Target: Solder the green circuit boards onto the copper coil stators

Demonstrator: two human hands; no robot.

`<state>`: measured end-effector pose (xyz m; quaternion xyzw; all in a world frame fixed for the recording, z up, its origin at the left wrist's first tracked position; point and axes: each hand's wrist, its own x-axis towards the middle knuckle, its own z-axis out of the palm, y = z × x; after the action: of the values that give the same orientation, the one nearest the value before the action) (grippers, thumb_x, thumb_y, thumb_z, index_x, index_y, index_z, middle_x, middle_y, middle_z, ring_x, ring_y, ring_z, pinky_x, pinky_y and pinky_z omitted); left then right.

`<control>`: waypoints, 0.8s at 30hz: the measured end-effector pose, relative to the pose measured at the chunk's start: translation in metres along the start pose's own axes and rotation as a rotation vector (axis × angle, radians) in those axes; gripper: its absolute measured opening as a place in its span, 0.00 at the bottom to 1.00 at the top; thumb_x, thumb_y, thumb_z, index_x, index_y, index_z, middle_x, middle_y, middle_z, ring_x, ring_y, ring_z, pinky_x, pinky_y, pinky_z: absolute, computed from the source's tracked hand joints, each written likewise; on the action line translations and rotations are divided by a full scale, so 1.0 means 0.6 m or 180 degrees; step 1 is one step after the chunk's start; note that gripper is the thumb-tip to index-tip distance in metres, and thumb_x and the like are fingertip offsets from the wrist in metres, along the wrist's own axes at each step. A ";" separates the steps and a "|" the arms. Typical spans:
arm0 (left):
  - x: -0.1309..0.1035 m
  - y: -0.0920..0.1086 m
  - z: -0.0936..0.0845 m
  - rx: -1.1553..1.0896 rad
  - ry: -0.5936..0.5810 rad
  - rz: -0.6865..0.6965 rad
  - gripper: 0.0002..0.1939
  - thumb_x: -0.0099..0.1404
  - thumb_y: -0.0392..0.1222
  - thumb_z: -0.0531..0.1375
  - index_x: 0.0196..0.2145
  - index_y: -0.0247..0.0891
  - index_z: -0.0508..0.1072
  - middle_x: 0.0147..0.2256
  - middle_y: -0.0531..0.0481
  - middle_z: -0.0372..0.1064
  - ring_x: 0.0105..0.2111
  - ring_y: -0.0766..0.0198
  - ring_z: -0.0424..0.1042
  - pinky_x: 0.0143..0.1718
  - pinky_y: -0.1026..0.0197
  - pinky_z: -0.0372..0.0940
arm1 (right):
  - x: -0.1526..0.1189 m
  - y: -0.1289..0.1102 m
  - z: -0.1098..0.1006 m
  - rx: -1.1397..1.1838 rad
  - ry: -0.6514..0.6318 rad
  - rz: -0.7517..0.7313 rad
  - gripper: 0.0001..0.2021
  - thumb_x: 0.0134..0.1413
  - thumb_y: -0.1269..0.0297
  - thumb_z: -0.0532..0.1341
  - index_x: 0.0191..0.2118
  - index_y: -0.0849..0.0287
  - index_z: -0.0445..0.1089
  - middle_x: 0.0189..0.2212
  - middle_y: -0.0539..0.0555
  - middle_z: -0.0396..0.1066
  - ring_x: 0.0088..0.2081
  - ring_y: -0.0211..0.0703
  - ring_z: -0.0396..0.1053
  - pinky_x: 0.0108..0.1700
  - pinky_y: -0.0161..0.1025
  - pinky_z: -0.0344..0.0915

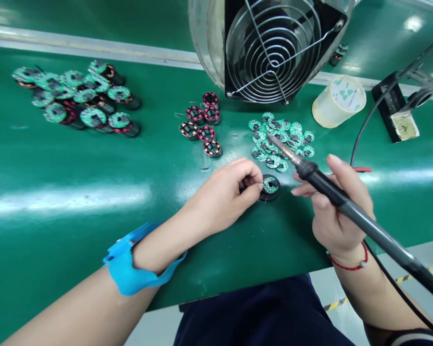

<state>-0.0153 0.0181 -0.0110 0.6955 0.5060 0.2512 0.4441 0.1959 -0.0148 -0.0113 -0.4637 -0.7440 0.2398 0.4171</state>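
Observation:
My left hand (234, 190) is closed in a pinch at the left edge of a small round green circuit board (271, 185), which rests on a dark round base (274, 195) with thin reddish wires at its front. Whatever lies between the fingertips is too small to make out. A soldering iron (332, 192) with a black grip rests in my right hand (341, 211), its fingers round the handle. The iron's tip points up and left, over a pile of small green circuit boards (296, 139) behind the round base.
Several wound coils (206, 133) stand left of the boards. Assembled coils with green boards (94, 117) are grouped at the far left. A fan (272, 53) overhangs the back. A tape roll (339, 102) and an iron stand (397, 108) are back right; a black cable (368, 117) hangs there.

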 end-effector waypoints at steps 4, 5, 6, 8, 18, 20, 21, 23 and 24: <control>0.000 -0.003 0.000 0.0004 -0.0007 0.0061 0.05 0.61 0.34 0.54 0.28 0.38 0.67 0.27 0.55 0.64 0.27 0.67 0.63 0.29 0.64 0.58 | 0.020 -0.008 0.025 -0.0162 -0.0412 -0.0245 0.24 0.65 0.71 0.56 0.63 0.46 0.58 0.49 0.53 0.76 0.49 0.47 0.74 0.51 0.50 0.72; 0.001 -0.004 -0.001 0.0022 -0.0020 0.0088 0.05 0.61 0.34 0.54 0.28 0.38 0.66 0.27 0.55 0.64 0.28 0.67 0.63 0.29 0.64 0.58 | 0.022 -0.008 0.028 -0.0270 -0.0595 -0.0298 0.24 0.64 0.72 0.56 0.63 0.46 0.58 0.50 0.53 0.76 0.51 0.48 0.73 0.52 0.50 0.71; 0.001 -0.005 -0.002 0.0047 -0.0049 0.0119 0.05 0.61 0.34 0.54 0.28 0.38 0.66 0.28 0.55 0.64 0.28 0.67 0.63 0.30 0.63 0.59 | 0.023 -0.007 0.031 -0.0339 -0.0730 -0.0347 0.24 0.64 0.72 0.56 0.63 0.47 0.59 0.50 0.53 0.75 0.51 0.48 0.72 0.52 0.50 0.70; 0.002 -0.007 -0.006 0.0107 -0.0175 0.0191 0.05 0.62 0.33 0.53 0.28 0.38 0.66 0.28 0.54 0.64 0.29 0.66 0.63 0.31 0.63 0.59 | 0.023 -0.003 0.033 -0.0368 -0.0872 -0.0355 0.24 0.64 0.73 0.54 0.63 0.48 0.58 0.51 0.54 0.75 0.50 0.49 0.72 0.51 0.51 0.70; -0.004 -0.008 -0.002 0.0280 -0.0262 0.0593 0.03 0.64 0.32 0.57 0.32 0.37 0.66 0.33 0.52 0.64 0.34 0.65 0.64 0.35 0.63 0.60 | 0.025 0.002 0.032 -0.0216 -0.0923 -0.0286 0.25 0.64 0.73 0.55 0.63 0.50 0.54 0.51 0.55 0.73 0.47 0.45 0.72 0.48 0.46 0.69; -0.004 -0.005 0.001 0.0177 -0.0234 0.0572 0.05 0.64 0.31 0.56 0.31 0.37 0.67 0.33 0.53 0.63 0.34 0.66 0.64 0.35 0.64 0.60 | 0.023 0.003 0.032 -0.0263 -0.0858 -0.0344 0.25 0.63 0.73 0.55 0.63 0.50 0.54 0.52 0.55 0.73 0.48 0.46 0.72 0.49 0.47 0.69; -0.004 -0.003 0.003 0.0114 -0.0212 0.0548 0.06 0.64 0.30 0.56 0.31 0.36 0.68 0.32 0.53 0.63 0.34 0.67 0.64 0.36 0.64 0.60 | 0.022 0.003 0.031 -0.0292 -0.0820 -0.0403 0.26 0.63 0.73 0.55 0.64 0.50 0.54 0.53 0.55 0.72 0.49 0.47 0.71 0.50 0.48 0.69; -0.003 -0.001 0.005 -0.0012 -0.0152 0.0473 0.06 0.64 0.30 0.56 0.31 0.36 0.70 0.31 0.54 0.63 0.33 0.68 0.64 0.35 0.65 0.60 | 0.019 0.002 0.028 -0.0347 -0.0762 -0.0547 0.27 0.62 0.73 0.56 0.64 0.49 0.53 0.53 0.54 0.73 0.51 0.48 0.70 0.52 0.50 0.68; -0.003 -0.001 0.006 -0.0073 -0.0112 0.0440 0.05 0.64 0.31 0.57 0.31 0.36 0.70 0.31 0.54 0.63 0.32 0.68 0.64 0.35 0.65 0.60 | 0.018 0.002 0.026 -0.0374 -0.0744 -0.0629 0.28 0.61 0.74 0.55 0.65 0.48 0.52 0.53 0.54 0.73 0.52 0.48 0.69 0.52 0.50 0.67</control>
<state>-0.0135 0.0152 -0.0131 0.7280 0.4459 0.2747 0.4424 0.1807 -0.0043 -0.0162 -0.3808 -0.8422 0.2060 0.3214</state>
